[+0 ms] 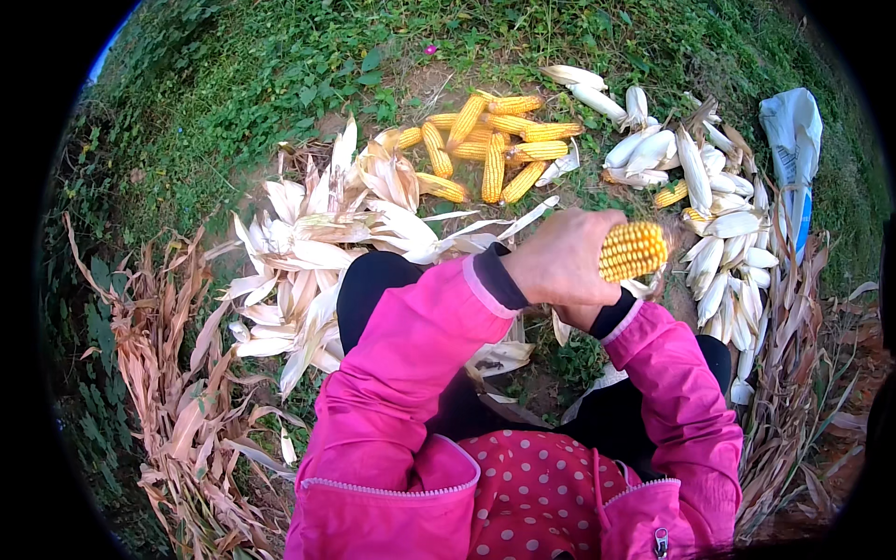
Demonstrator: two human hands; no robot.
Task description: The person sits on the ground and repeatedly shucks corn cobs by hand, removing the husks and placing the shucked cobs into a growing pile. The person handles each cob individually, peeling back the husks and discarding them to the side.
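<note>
My left hand [564,253] is closed around a yellow ear of corn [633,252], whose bare kernels show at its right side. Behind and below it, my right hand [579,313] is mostly hidden; its fingers and what they hold cannot be made out. Beyond my hands lies a pile of husked yellow corn ears [493,168]. To the left spreads a heap of loose pale husks [315,245]. At the right is a pile of ears in white husks [731,224], with a few yellow kernels showing among them.
A white and blue plastic sack [794,154] stands at the far right. Dry corn stalks and leaves lie at the left [168,371] and right [784,392]. Green weeds [301,77] cover the ground beyond. My bent knees flank the space under my hands.
</note>
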